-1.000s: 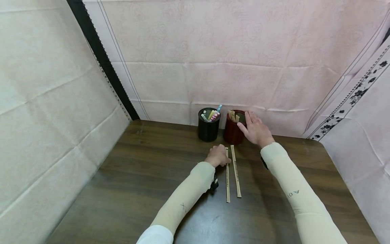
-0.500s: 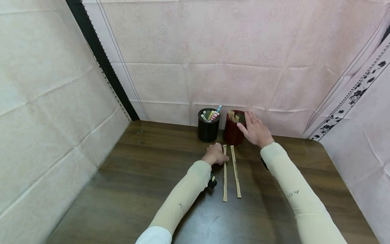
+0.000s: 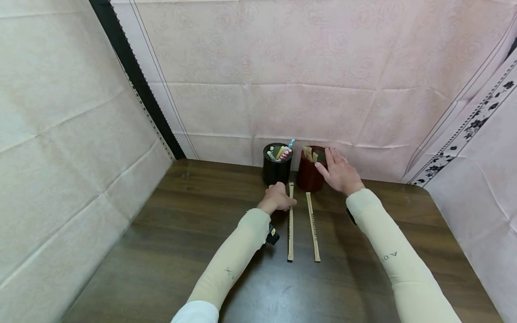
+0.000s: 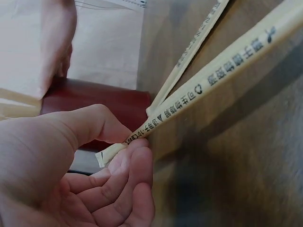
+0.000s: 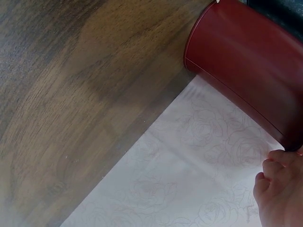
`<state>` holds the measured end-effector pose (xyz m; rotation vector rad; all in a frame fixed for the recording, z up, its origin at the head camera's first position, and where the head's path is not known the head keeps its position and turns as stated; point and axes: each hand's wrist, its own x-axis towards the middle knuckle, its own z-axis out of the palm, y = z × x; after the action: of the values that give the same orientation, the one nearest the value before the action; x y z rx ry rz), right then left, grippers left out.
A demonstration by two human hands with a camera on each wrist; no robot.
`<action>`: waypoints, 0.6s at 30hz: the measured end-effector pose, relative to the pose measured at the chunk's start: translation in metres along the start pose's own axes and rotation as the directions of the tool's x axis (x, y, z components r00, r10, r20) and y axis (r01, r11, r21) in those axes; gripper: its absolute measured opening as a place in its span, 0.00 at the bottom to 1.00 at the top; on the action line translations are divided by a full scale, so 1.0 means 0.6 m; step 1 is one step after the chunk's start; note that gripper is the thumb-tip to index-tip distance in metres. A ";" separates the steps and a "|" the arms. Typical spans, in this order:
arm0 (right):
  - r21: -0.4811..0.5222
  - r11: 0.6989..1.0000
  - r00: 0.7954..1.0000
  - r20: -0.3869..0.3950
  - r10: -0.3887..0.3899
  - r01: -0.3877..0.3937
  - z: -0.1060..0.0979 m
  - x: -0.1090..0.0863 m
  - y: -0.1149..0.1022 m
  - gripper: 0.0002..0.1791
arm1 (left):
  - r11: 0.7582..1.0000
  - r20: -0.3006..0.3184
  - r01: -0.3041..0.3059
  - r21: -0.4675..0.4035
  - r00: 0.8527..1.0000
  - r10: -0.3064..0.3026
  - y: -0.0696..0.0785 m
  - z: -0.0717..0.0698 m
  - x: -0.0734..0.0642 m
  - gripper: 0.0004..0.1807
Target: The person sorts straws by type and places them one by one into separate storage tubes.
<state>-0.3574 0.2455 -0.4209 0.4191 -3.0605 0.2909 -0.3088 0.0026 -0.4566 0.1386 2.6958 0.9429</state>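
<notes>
Between thumb and fingers my left hand (image 3: 278, 197) pinches a paper-wrapped straw (image 3: 291, 235) near its far end. Printed characters run along that straw's wrapper in the left wrist view. A second wrapped straw (image 3: 313, 233) lies on the table to its right. My right hand (image 3: 341, 172) rests against the rim of a dark red cup (image 3: 308, 177), its fingers straight and the thumb set apart from them. Several wrapped straws stand inside this cup. Left of it is a black cup (image 3: 276, 172) holding several coloured straws (image 3: 285, 154). The right wrist view shows only curled-looking fingertips (image 5: 279, 165) at the red rim.
Both cups stand at the back of the brown wooden table (image 3: 169, 251), close to a pale cloth backdrop (image 3: 307, 107). More cloth (image 3: 72, 148) hangs on the left side and on the right.
My left hand has moved left and slightly away from me, carrying the pinched straw farther from the second one. My right hand and both cups have stayed in place.
</notes>
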 end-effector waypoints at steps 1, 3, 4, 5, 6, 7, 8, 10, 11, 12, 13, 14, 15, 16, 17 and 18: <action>0.000 1.000 1.000 0.000 0.000 0.000 0.000 0.000 0.000 0.51 | 1.000 -0.003 -0.001 -0.007 1.000 0.001 0.000 -0.006 -0.002 0.15; 0.002 1.000 1.000 -0.001 0.000 0.000 0.001 0.001 0.000 0.51 | 1.000 -0.013 -0.011 -0.019 1.000 0.011 -0.001 -0.017 -0.005 0.15; 0.002 1.000 1.000 0.000 0.000 0.000 0.001 0.001 0.000 0.51 | 1.000 -0.025 -0.019 -0.023 1.000 0.018 0.000 -0.023 -0.008 0.15; 0.002 1.000 1.000 0.001 0.001 -0.001 0.001 0.001 0.000 0.51 | 0.999 -0.038 -0.029 -0.026 0.999 0.028 0.000 -0.029 -0.011 0.15; 0.002 1.000 1.000 0.003 0.002 -0.002 0.001 0.001 0.001 0.51 | 0.999 -0.047 -0.036 -0.035 0.998 0.034 0.001 -0.035 -0.013 0.15; 0.002 1.000 1.000 0.005 0.003 -0.003 0.001 0.002 0.001 0.51 | 0.998 -0.056 -0.043 -0.045 0.998 0.040 0.001 -0.042 -0.015 0.15; 0.003 1.000 1.000 0.007 0.006 -0.006 0.001 0.002 0.001 0.52 | 0.997 -0.066 -0.053 -0.053 0.997 0.050 0.002 -0.049 -0.017 0.15; 0.004 1.000 1.000 0.008 0.009 -0.009 0.000 0.002 0.001 0.52 | 0.995 -0.085 -0.076 -0.068 0.994 0.070 0.006 -0.065 -0.024 0.15; 0.005 1.000 1.000 0.009 0.010 -0.010 0.000 0.003 0.001 0.52 | 0.993 -0.092 -0.091 -0.071 0.992 0.085 0.008 -0.074 -0.028 0.16; 0.005 1.000 1.000 0.009 0.011 -0.011 0.000 0.003 0.001 0.52 | 0.992 -0.098 -0.105 -0.074 0.990 0.097 0.011 -0.083 -0.032 0.16; 0.006 1.000 1.000 0.008 0.011 -0.011 0.000 0.003 0.001 0.52 | 0.990 -0.105 -0.118 -0.070 0.988 0.111 0.013 -0.092 -0.034 0.17; 0.007 1.000 1.000 0.008 0.011 -0.011 0.000 0.003 0.001 0.52 | 0.989 -0.112 -0.130 -0.064 0.986 0.122 0.016 -0.102 -0.038 0.17; 0.006 1.000 1.000 0.007 0.010 -0.010 0.000 0.003 0.001 0.52 | 0.988 -0.120 -0.142 -0.054 0.984 0.135 0.019 -0.111 -0.041 0.17; 0.007 1.000 1.000 0.007 0.009 -0.009 0.000 0.003 0.001 0.52 | 0.988 -0.128 -0.151 -0.040 0.981 0.145 0.022 -0.120 -0.043 0.17; 0.007 1.000 1.000 0.006 0.008 -0.008 0.000 0.003 0.001 0.52 | 0.986 -0.141 -0.163 -0.025 0.977 0.158 0.025 -0.130 -0.046 0.16; 0.007 1.000 1.000 0.005 0.006 -0.006 0.001 0.003 0.001 0.52 | 0.985 -0.153 -0.173 -0.011 0.974 0.170 0.028 -0.139 -0.049 0.16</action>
<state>-0.3597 0.2457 -0.4213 0.4121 -3.0672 0.3015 -0.3055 -0.0391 -0.3770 0.3114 2.8467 1.0763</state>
